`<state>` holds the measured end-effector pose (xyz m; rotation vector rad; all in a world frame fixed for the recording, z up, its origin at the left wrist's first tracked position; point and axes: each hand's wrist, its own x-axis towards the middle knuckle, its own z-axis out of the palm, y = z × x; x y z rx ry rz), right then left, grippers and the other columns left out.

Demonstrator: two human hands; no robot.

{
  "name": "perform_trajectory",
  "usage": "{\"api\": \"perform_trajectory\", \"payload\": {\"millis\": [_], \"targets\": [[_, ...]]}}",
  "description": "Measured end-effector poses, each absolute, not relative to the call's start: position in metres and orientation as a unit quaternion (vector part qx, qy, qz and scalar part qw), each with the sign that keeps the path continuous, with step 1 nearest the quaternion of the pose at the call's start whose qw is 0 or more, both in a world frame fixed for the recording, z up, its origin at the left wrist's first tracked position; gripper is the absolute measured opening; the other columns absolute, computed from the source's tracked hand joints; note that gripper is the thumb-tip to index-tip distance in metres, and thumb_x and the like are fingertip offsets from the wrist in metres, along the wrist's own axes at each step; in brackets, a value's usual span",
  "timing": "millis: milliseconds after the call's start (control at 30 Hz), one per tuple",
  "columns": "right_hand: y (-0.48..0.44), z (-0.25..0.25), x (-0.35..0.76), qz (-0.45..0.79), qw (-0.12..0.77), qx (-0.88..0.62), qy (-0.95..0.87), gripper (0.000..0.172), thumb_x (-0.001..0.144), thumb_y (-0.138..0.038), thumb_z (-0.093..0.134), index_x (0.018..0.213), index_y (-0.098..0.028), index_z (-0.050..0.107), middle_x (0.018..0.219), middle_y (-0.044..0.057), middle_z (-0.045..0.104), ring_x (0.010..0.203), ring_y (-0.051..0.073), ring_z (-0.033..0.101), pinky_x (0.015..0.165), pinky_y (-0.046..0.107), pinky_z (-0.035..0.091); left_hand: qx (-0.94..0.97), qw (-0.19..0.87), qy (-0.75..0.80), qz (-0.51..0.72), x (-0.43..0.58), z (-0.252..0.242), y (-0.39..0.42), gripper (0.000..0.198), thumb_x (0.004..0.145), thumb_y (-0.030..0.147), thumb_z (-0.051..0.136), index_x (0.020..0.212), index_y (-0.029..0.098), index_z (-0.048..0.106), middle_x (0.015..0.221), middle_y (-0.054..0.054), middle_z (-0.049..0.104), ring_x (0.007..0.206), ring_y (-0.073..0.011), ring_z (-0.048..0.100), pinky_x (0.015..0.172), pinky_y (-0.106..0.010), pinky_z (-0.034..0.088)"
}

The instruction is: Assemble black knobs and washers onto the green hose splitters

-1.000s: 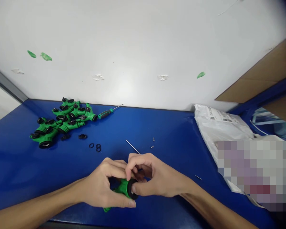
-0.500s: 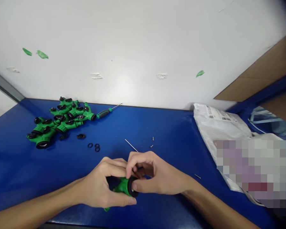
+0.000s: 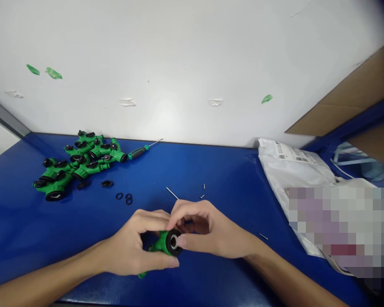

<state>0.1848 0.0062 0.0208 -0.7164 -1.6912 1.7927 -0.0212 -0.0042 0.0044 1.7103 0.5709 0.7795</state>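
A green connector (image 3: 160,242) with a black ring end is held near the table's front edge, its round opening facing right with a pale ring inside. My left hand (image 3: 137,243) is wrapped round it, thumb below and fingers above. At the black ring, my right hand (image 3: 205,230) has its thumb at the opening's edge and its fingers curled over the top; the far fingertips are partly hidden. Behind the hands lie black O-rings (image 3: 128,199), a thin metal rod (image 3: 172,193) and small screws (image 3: 204,186).
Several green connectors (image 3: 89,168) are piled at the back left, beside a screwdriver (image 3: 139,152) and loose black knobs (image 3: 107,183). White plastic bags (image 3: 288,170) lie at the right, with another screw (image 3: 263,236) nearby. A white wall stands behind.
The connector has shifted slightly left and up, and its opening now shows more, with my right thumb at its edge. The whole view has moved a little.
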Motion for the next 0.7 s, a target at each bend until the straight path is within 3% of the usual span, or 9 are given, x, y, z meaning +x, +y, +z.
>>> {"api": "perform_trajectory", "payload": {"millis": [167, 233, 333, 500, 567, 700], "targets": [[0.007, 0.021, 0.191, 0.598, 0.378, -0.29, -0.644, 0.014, 0.088, -0.022, 0.067, 0.102, -0.022, 0.07, 0.087, 0.001, 0.055, 0.073, 0.012, 0.049, 0.065, 0.029, 0.042, 0.718, 0.541, 0.24, 0.368, -0.029, 0.008, -0.001, 0.025, 0.081, 0.022, 0.076, 0.105, 0.02, 0.072, 0.1, -0.007, 0.066, 0.103, -0.0246, 0.057, 0.096, -0.04, 0.043], [0.005, 0.019, 0.191, 0.551, 0.408, -0.313, -0.657, 0.017, 0.089, -0.021, 0.065, 0.105, -0.025, 0.069, 0.089, 0.001, 0.054, 0.074, 0.012, 0.049, 0.067, 0.03, 0.044, 0.707, 0.525, 0.265, 0.392, -0.032, 0.007, -0.001, 0.03, 0.08, 0.027, 0.077, 0.109, 0.022, 0.072, 0.108, -0.008, 0.06, 0.105, -0.0245, 0.055, 0.095, -0.04, 0.044], [0.002, 0.016, 0.189, 0.487, 0.427, -0.339, -0.683, 0.024, 0.089, -0.019, 0.065, 0.111, -0.027, 0.067, 0.099, 0.003, 0.055, 0.079, 0.014, 0.052, 0.07, 0.031, 0.047, 0.701, 0.511, 0.282, 0.409, -0.034, 0.006, 0.0, 0.034, 0.078, 0.03, 0.08, 0.111, 0.026, 0.074, 0.102, -0.005, 0.052, 0.092, -0.0197, 0.055, 0.084, -0.035, 0.048], [-0.001, 0.012, 0.188, 0.44, 0.385, -0.357, -0.728, 0.039, 0.086, -0.018, 0.068, 0.123, -0.029, 0.061, 0.125, 0.007, 0.059, 0.105, 0.019, 0.059, 0.089, 0.037, 0.05, 0.704, 0.494, 0.268, 0.433, -0.035, 0.007, 0.001, 0.041, 0.079, 0.022, 0.079, 0.118, 0.03, 0.072, 0.101, -0.005, 0.059, 0.092, -0.018, 0.059, 0.082, -0.031, 0.05], [-0.002, 0.01, 0.187, 0.461, 0.368, -0.344, -0.731, 0.04, 0.086, -0.019, 0.07, 0.125, -0.028, 0.062, 0.121, 0.007, 0.064, 0.108, 0.021, 0.061, 0.092, 0.038, 0.05, 0.695, 0.491, 0.265, 0.454, -0.035, 0.007, 0.0, 0.041, 0.08, 0.021, 0.078, 0.12, 0.029, 0.07, 0.105, -0.006, 0.064, 0.097, -0.0191, 0.062, 0.083, -0.029, 0.052], [-0.003, 0.004, 0.181, 0.52, 0.409, -0.355, -0.66, 0.026, 0.084, -0.025, 0.074, 0.109, -0.023, 0.069, 0.086, 0.002, 0.072, 0.075, 0.015, 0.066, 0.072, 0.03, 0.055, 0.599, 0.547, 0.292, 0.506, -0.031, 0.005, -0.004, 0.036, 0.09, 0.019, 0.067, 0.122, 0.034, 0.061, 0.099, -0.002, 0.072, 0.087, -0.0144, 0.068, 0.076, -0.026, 0.055]]}}
